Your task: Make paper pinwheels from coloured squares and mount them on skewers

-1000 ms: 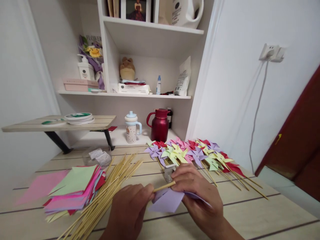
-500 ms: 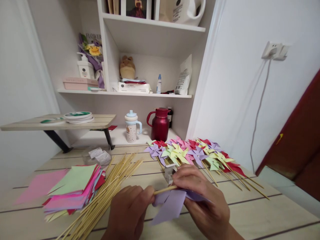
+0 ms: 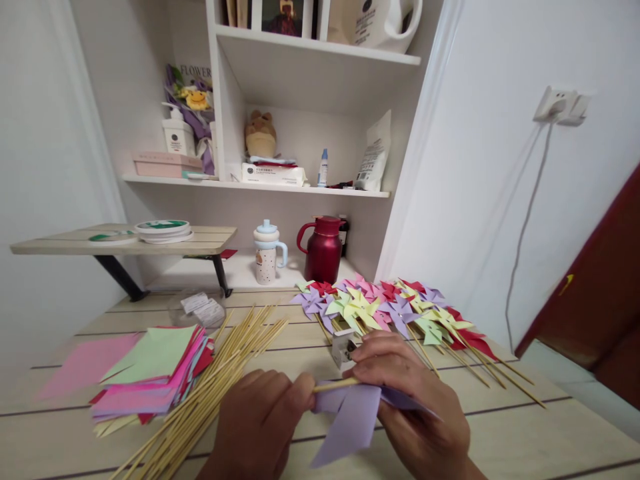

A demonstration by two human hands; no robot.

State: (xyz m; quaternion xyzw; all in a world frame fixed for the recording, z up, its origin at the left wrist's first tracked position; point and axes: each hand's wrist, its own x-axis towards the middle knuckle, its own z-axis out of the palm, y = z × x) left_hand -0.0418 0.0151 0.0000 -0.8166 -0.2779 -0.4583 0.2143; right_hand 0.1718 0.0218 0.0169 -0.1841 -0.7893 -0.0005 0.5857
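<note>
Low in the view, my left hand is closed round one end of a thin wooden stick. My right hand grips a purple paper pinwheel at the stick's other end, its fingers lying over the top. One purple blade hangs down between the hands; the join of stick and paper is hidden under my right fingers. Just beyond those fingertips stands a small open white box. A pile of loose sticks lies beside my left hand. Farther left is a stack of coloured paper.
Finished pinwheels on sticks lie at the back right. A clear container with white labelled packets sits behind the paper. A red jug and a handled cup stand at the back, near a small raised table.
The view has shifted slightly. Both hands keep their grip on the stick and pinwheel, and the hanging purple blade sits a little lower and farther right.
</note>
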